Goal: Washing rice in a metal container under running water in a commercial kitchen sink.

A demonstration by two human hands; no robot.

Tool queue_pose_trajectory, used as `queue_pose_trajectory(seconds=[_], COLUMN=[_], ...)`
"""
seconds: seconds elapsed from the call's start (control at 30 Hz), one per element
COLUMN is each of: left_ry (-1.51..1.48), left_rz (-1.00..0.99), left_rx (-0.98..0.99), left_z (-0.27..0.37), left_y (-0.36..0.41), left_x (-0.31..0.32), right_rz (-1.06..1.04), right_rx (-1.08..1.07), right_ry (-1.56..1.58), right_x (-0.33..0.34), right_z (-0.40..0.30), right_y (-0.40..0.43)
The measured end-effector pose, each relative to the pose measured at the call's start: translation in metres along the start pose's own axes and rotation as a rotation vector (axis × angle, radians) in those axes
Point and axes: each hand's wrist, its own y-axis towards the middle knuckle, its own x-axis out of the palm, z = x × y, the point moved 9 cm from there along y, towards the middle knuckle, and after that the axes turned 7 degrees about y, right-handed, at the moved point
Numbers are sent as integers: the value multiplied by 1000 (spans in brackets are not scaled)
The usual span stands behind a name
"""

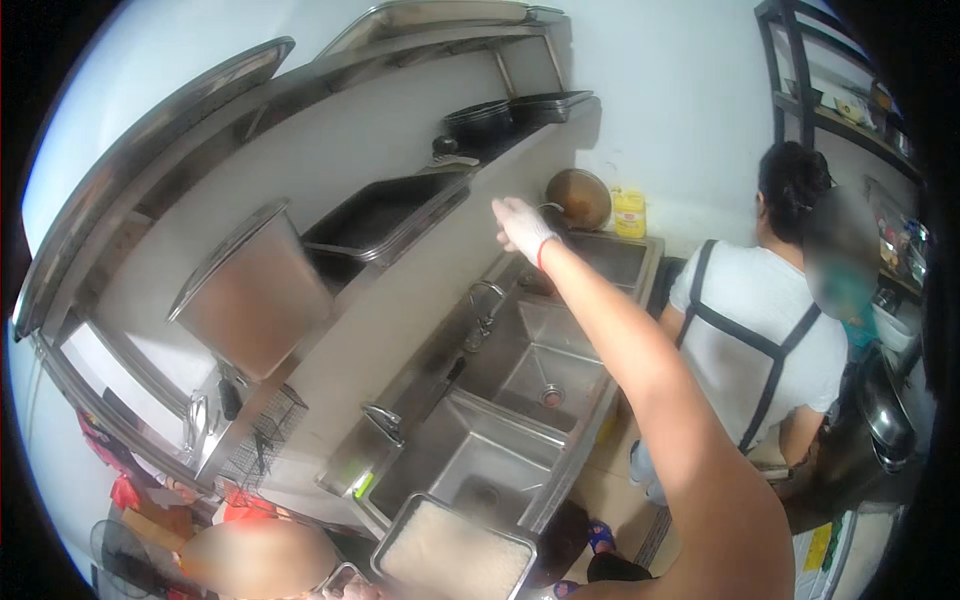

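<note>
My right arm stretches up from the lower right across the steel sinks. My right hand (521,229), in a thin clear glove with a red band at the wrist, is raised beside the wall shelf's edge. Its fingers are partly spread, with nothing visible in them. At the bottom edge a cut-off hand (358,588), probably my left hand, lies near a small metal container (345,576); its grip is unclear. Beside it, a rectangular metal tray (454,551) of white, grainy food, possibly rice, is at the near sink's corner.
Two sink basins (480,457) have faucets (384,421) along the wall. Black trays (386,214) and a large metal container (251,292) stand on the shelf. A yellow jug (629,213) stands beyond. A person in a white shirt (757,322) is at the right.
</note>
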Motion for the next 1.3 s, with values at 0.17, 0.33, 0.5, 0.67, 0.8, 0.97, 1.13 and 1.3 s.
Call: queue_pose_trajectory(seconds=[0.17, 0.33, 0.5, 0.67, 0.8, 0.97, 1.13, 1.3], left_ry=[-9, 3, 32, 59, 72, 80, 25, 12], left_rz=[88, 46, 163, 146, 197, 153, 232, 298], left_rx=[1, 24, 38, 76, 47, 20, -27, -117], left_z=[43, 103, 149, 181, 190, 196, 201, 180], left_y=[2, -6, 7, 23, 22, 23, 49, 49], left_x=[5, 70, 61, 108, 108, 158, 185, 207], right_rz=[-69, 325, 183, 170, 122, 343, -251, -209], right_rx=[13, -250, -177, -295, -223, -546, -330, -294], right_ry=[36, -263, 43, -82, -8, -683, -1405, -1355], right_x=[37, -6, 42, 33, 39, -43, 55, 57], right_z=[-28, -26, -8, -13, -23, -32, -5, 14], right_y=[68, 158, 152, 158, 144, 260, 358, 417])
